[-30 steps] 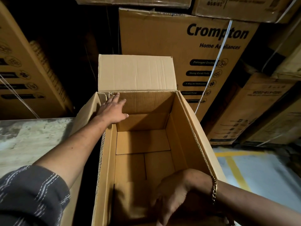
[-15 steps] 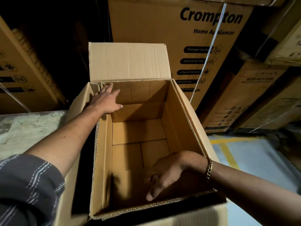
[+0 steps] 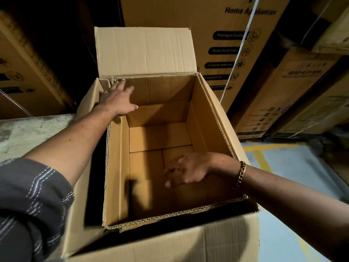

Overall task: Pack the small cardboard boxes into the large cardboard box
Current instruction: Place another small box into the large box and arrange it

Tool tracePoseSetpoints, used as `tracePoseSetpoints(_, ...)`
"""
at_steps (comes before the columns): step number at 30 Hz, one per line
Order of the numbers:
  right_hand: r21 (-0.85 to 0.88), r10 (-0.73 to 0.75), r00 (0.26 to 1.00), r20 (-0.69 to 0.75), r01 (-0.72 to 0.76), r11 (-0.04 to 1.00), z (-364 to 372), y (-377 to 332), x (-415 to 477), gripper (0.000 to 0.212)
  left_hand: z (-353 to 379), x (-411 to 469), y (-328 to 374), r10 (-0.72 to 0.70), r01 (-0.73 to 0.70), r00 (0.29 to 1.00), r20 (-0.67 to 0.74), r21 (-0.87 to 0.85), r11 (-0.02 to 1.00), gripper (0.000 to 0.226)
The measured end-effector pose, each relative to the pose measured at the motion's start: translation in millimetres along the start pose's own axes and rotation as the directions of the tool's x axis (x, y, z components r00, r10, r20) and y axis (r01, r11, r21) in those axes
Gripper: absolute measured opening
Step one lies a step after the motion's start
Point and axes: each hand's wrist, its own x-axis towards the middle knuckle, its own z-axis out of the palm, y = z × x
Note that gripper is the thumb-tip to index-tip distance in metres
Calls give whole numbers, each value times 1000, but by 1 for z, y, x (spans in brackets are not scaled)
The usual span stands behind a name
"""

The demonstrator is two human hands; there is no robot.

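Note:
The large cardboard box stands open in front of me, its far flap upright. Small cardboard boxes lie flat on its bottom: one across the far end, others side by side nearer me. My left hand rests flat on the far-left corner of the rim, fingers spread, gripping nothing. My right hand hovers inside the box on the near right, above the small boxes, fingers loosely curled and empty. A chain bracelet sits on that wrist.
Tall printed appliance cartons stand close behind the box, with more cartons at the left and right. A grey stone ledge lies to the left. Painted floor with yellow lines shows at the right.
My right hand has lifted from deep in the near end of the box to a higher spot. My left hand stays on the far-left corner. The view has moved closer.

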Motion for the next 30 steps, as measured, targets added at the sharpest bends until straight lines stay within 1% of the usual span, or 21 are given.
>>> tracePoseSetpoints(2,-71,73,989,-129,-82,994,-8,9,2,67,0,1,1,-6,6,1000,-3,1,1000,83)
tracePoseSetpoints(4,-64,152,943,-295,-178,982,-22,23,6,77,0,1,2,-7,7,1000,-5,5,1000,84)
tracePoseSetpoints(6,-80,188,888,-419,-243,967,-38,40,12,82,0,2,3,-6,6,1000,-5,13,1000,84)
tracePoseSetpoints(9,-139,206,800,-563,-337,931,-64,71,31,86,-1,3,3,-9,9,1000,-8,29,1000,85)
tracePoseSetpoints(11,-168,222,753,-620,-404,899,-84,87,42,87,-1,4,4,-9,10,1000,-11,28,1000,86)
tracePoseSetpoints(14,-154,282,711,-644,-482,862,-113,105,54,88,-4,5,6,-14,14,1000,-3,-3,1000,86)
tracePoseSetpoints(16,-150,317,697,-644,-521,840,-129,114,61,87,-5,5,7,-19,19,1000,1,-33,999,85)
tracePoseSetpoints(18,-165,322,692,-646,-538,826,-140,120,68,85,-5,6,7,-26,26,1000,-2,-61,998,85)
tracePoseSetpoints(23,-100,313,738,-598,-456,884,-152,128,82,83,-2,9,3,-11,10,1000,-18,-84,996,84)
tracePoseSetpoints(27,-54,281,703,-654,-414,908,-151,134,85,82,2,11,4,9,-11,1000,-21,-60,998,86)
tracePoseSetpoints(30,-46,292,708,-643,-417,908,-152,137,87,83,7,16,6,12,-12,1000,1,-30,999,88)
